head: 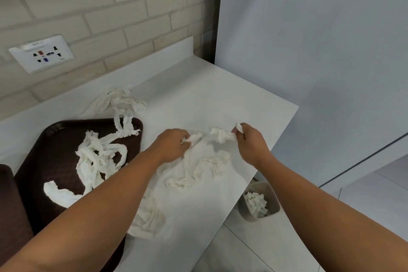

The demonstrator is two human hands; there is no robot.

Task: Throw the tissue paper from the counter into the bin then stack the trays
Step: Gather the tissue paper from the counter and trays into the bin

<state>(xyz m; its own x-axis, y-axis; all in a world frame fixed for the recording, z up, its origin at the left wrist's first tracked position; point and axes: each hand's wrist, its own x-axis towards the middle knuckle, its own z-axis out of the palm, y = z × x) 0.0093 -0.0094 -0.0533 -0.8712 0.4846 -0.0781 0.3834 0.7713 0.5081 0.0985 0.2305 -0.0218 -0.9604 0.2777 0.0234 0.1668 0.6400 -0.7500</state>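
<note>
Long twisted strips of white tissue paper (pixel 205 168) lie across the white counter (pixel 220 99). My left hand (pixel 173 144) is closed on one part of a strip near the counter's middle. A little to the right, my right hand (pixel 249 143) pinches another end of tissue by the counter's right edge. More tissue (pixel 97 159) lies tangled on a dark brown tray (pixel 55 139) at the left. A second brown tray (pixel 11 205) shows at the far left edge. On the floor below the counter's right edge stands a small grey bin (pixel 271 196) with tissue inside.
A crumpled tissue pile (pixel 117 99) lies near the brick wall (pixel 88 6), and another wad (pixel 148 218) sits near the counter's front. A white wall socket (pixel 42 53) is at the upper left. A grey cabinet panel (pixel 320 40) rises on the right.
</note>
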